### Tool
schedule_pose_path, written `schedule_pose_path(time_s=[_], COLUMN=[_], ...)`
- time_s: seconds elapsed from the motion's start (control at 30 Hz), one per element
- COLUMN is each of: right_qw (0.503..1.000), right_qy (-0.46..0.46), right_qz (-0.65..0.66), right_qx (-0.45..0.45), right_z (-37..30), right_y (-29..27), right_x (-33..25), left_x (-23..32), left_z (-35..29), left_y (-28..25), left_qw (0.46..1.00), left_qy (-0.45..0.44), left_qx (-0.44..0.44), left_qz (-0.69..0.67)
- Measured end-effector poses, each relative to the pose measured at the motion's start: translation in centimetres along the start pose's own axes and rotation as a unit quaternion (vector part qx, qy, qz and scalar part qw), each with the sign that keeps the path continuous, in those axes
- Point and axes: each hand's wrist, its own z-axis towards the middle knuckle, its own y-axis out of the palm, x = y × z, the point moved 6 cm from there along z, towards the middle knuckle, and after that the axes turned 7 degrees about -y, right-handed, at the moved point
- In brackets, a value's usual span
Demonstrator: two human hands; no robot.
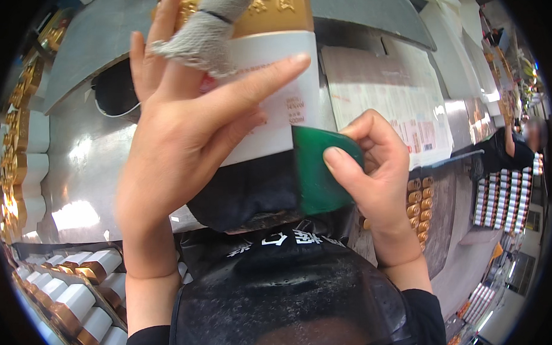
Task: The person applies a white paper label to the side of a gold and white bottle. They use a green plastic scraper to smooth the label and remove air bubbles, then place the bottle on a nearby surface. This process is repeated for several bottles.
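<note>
My left hand [183, 133] wraps around a large white bottle [285, 81] with a gold upper part, held close in front of me. One finger of that hand wears a grey fabric cot. My right hand [376, 169] pinches a green plastic scraper [315, 171] and presses its edge against the bottle's white label at the lower right. The bottle's lower end rests on a dark cloth [252, 194] over my lap.
A shiny metal table [81, 161] lies ahead with sheets of printed labels [395, 101] on it. Rows of white-and-gold bottles [79, 295] sit in a crate at lower left and along the left rim. Another person [521, 142] works at far right beside more bottles.
</note>
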Motion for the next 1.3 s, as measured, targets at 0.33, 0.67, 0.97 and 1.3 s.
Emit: schedule_pose_path(time_s=[0.33,0.67,0.97,1.3], right_qw=[0.996,0.983,0.986,0.979], right_qy=[-0.038,-0.051,-0.040,-0.044], right_qz=[0.054,-0.155,-0.139,-0.178], right_qx=[-0.068,-0.081,-0.085,-0.090], right_z=[5.8,7.9,8.0,7.7], right_y=[-1.9,1.1,0.9,0.8], right_x=[0.0,-1.3,-0.8,-1.2], left_x=[-4.6,-3.3,-3.6,-3.7], left_z=[-4.1,-3.0,-3.0,-3.2], left_y=[-1.2,0.7,0.8,0.5], left_qw=[0.928,0.895,0.873,0.889], left_qy=[-0.159,-0.219,-0.230,-0.214], left_qx=[0.172,0.137,0.151,0.125], left_qz=[-0.291,-0.364,-0.404,-0.385])
